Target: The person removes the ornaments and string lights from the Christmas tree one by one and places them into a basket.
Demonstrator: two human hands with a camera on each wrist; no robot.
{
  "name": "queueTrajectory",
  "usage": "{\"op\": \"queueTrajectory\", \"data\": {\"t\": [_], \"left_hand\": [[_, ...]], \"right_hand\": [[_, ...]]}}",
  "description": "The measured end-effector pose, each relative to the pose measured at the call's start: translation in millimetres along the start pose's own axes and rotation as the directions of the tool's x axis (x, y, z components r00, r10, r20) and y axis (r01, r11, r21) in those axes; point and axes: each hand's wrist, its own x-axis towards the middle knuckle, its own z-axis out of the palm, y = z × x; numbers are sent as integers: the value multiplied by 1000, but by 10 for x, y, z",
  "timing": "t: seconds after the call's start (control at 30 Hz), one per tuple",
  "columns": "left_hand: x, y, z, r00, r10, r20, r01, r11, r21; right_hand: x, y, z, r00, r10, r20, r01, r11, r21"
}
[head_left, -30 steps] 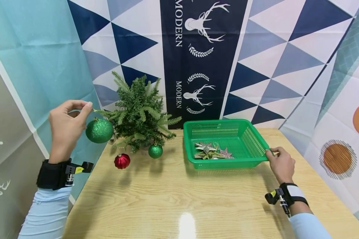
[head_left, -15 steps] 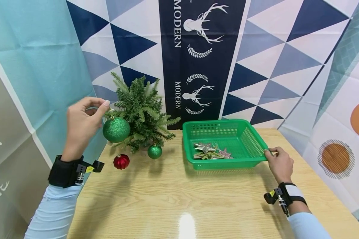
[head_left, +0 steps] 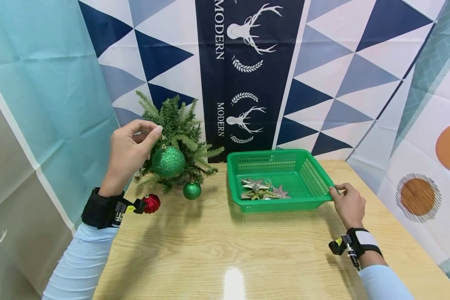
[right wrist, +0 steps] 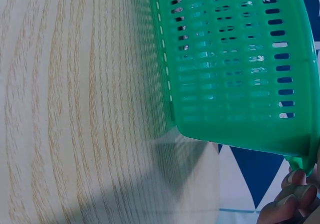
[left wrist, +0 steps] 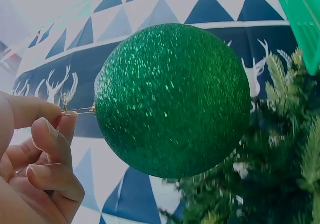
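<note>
My left hand (head_left: 129, 150) pinches the thin hanging loop of a large glittery green Christmas ball (head_left: 168, 161). In the left wrist view the ball (left wrist: 172, 100) fills the middle, its wire loop between thumb and fingertip. Behind it stands a small artificial Christmas tree (head_left: 191, 146), partly covered by hand and ball in the head view. My right hand (head_left: 348, 205) grips the near right corner of a green plastic basket (head_left: 281, 205). Several star ornaments (head_left: 256, 187), silver, gold and pink, lie inside it. The right wrist view shows fingers (right wrist: 295, 199) curled at the basket's rim.
A smaller green ball (head_left: 192, 191) hangs low on the tree's front. A red ribbed ball (head_left: 151, 203) hangs at the lower left, partly behind the left wrist camera. The wooden table (head_left: 228, 237) meets a patterned cloth wall (head_left: 243, 83) at the back.
My left hand has carried the large green ball to the right, from beside the tree to in front of its branches. My right hand keeps its hold on the basket's corner.
</note>
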Motion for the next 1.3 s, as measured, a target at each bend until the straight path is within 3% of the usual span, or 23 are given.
{"op": "queueTrajectory", "data": {"t": [0.13, 0.23, 0.27, 0.37, 0.5, 0.57, 0.63, 0.73, 0.77, 0.97, 1.0, 1.1, 1.3], "left_hand": [[-31, 246, 107, 998, 32, 51, -33, 999, 4], [2, 123, 220, 995, 56, 83, -55, 998, -11], [11, 57, 248, 993, 63, 98, -58, 997, -54], [179, -658, 475, 989, 100, 108, -89, 990, -106], [423, -1603, 851, 983, 153, 99, -151, 988, -23], [466, -1752, 990, 981, 163, 101, -168, 985, 45], [490, -1796, 1111, 978, 182, 105, -188, 981, 50], [489, -1708, 1248, 971, 213, 113, -221, 973, 64], [484, -1625, 1277, 969, 214, 125, -218, 976, 24], [205, -316, 1103, 965, 157, 209, -143, 986, -83], [160, -138, 1077, 965, 151, 216, -143, 988, -54], [135, -41, 1136, 963, 132, 236, -124, 991, -49], [96, -45, 1280, 957, 138, 256, -127, 990, -59]], "right_hand": [[-13, 13, -1, 1000, -1, -11, 1, 1000, -4], [-19, 14, -6, 1000, 0, -12, -1, 1000, -5], [-20, 13, -8, 1000, 1, -12, -1, 1000, -5], [-21, 8, -11, 1000, 8, -6, -8, 1000, -6], [-16, -6, -12, 1000, 17, 3, -17, 1000, -4], [-12, -17, -12, 1000, 20, 6, -20, 1000, -1], [-8, -27, -11, 1000, 23, 8, -23, 1000, 0], [-4, -34, -8, 1000, 25, 9, -25, 1000, 2], [-2, -34, -7, 1000, 24, 7, -24, 1000, 2], [4, -37, -2, 1000, 15, 0, -15, 1000, 5], [4, -39, -1, 1000, 15, -3, -15, 1000, 5], [8, -40, 4, 1000, 13, -11, -13, 1000, 2], [4, -39, 4, 1000, 23, -19, -23, 1000, -7]]}}
